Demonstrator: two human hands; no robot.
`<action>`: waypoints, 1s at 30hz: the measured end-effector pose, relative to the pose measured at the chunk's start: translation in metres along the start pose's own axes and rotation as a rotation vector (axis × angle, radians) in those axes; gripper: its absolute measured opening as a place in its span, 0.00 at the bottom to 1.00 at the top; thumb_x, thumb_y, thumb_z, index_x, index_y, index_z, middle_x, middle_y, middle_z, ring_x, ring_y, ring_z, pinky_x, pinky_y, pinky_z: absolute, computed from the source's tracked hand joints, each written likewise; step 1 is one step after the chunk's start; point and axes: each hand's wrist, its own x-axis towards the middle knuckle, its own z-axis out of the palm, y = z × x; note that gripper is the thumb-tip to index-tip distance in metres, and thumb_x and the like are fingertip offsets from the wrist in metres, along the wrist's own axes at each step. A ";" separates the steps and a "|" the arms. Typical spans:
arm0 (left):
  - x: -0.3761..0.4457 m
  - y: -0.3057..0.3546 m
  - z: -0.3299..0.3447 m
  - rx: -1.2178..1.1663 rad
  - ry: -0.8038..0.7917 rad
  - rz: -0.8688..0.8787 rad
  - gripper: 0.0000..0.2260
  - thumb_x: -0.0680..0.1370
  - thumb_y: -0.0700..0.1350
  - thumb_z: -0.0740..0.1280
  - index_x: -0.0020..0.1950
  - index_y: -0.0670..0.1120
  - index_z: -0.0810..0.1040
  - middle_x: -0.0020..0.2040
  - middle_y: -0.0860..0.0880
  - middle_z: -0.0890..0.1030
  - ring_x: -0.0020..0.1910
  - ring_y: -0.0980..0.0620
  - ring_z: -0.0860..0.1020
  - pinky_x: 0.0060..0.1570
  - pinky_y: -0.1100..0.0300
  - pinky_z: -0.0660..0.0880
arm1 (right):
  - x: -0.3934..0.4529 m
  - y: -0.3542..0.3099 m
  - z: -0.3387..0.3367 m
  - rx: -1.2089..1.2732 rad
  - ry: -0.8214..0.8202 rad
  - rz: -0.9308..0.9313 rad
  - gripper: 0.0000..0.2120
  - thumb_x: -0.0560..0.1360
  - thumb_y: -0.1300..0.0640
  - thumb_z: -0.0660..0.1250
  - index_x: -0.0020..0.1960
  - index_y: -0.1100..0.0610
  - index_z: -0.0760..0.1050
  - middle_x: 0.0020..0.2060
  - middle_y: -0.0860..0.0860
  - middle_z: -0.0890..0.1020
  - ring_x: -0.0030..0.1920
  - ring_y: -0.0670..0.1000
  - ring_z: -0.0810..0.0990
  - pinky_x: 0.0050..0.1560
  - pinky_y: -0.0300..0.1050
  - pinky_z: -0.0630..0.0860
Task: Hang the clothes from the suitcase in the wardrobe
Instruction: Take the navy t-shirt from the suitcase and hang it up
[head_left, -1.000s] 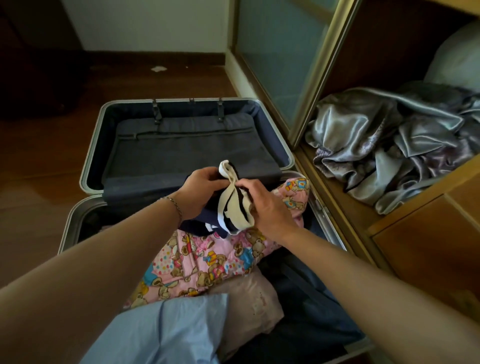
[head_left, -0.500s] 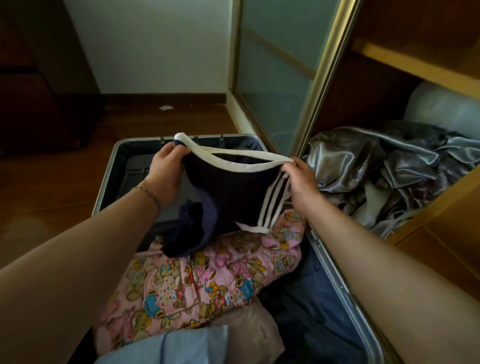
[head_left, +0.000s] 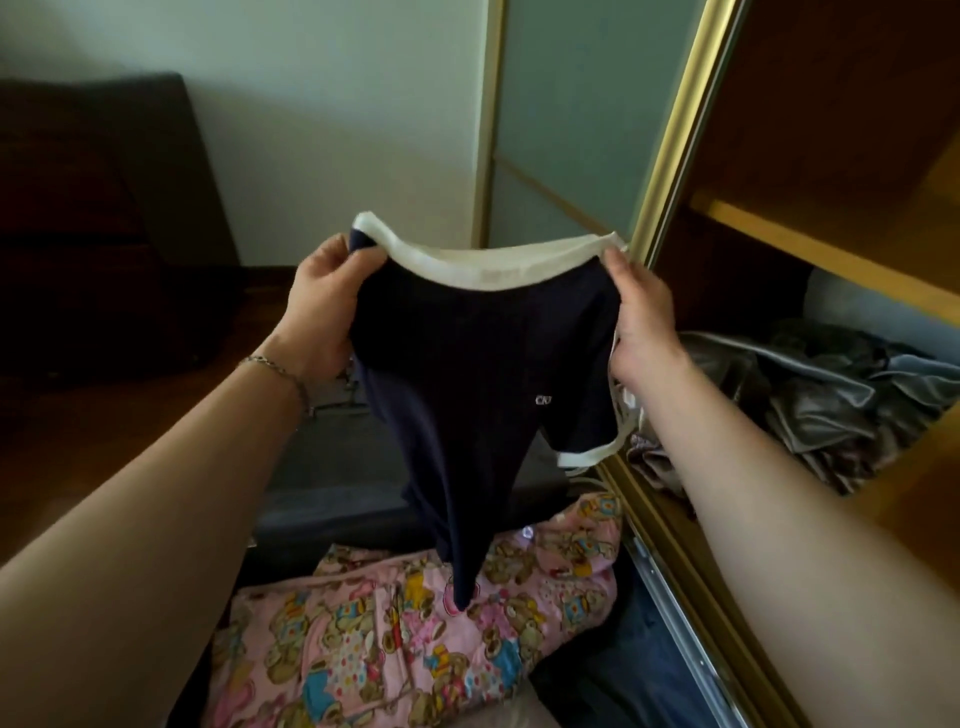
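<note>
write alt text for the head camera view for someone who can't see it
Two hands, left hand and right hand, hold up a navy top by its white neckband, above a pink teddy-bear garment in the suitcase. To the right, the open wardrobe holds crumpled grey satin fabric.

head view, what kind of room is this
Most likely a bedroom, at an open built-in wardrobe with a gold-framed sliding door and wooden shelf. An open suitcase of clothes lies on the wooden floor, and both hands hold up a navy top.
</note>
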 end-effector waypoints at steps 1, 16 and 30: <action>-0.002 -0.006 -0.005 0.116 -0.013 0.003 0.02 0.76 0.40 0.68 0.45 0.46 0.79 0.41 0.46 0.81 0.39 0.51 0.80 0.40 0.58 0.79 | -0.001 0.009 -0.003 -0.031 0.004 0.035 0.06 0.74 0.54 0.70 0.44 0.57 0.79 0.45 0.58 0.83 0.47 0.57 0.83 0.51 0.55 0.79; -0.051 -0.103 -0.094 0.838 -0.087 -0.353 0.04 0.74 0.43 0.73 0.42 0.42 0.82 0.36 0.45 0.82 0.36 0.48 0.80 0.39 0.58 0.74 | -0.047 0.088 -0.090 -0.694 -0.582 0.562 0.18 0.68 0.53 0.75 0.56 0.56 0.80 0.49 0.52 0.85 0.52 0.50 0.83 0.52 0.41 0.78; -0.075 -0.174 -0.093 1.164 -0.373 -0.566 0.05 0.73 0.44 0.71 0.43 0.43 0.83 0.40 0.45 0.83 0.39 0.50 0.80 0.36 0.61 0.74 | -0.073 0.176 -0.112 -0.975 -0.438 0.386 0.10 0.74 0.54 0.70 0.55 0.52 0.81 0.50 0.50 0.83 0.53 0.50 0.81 0.57 0.46 0.75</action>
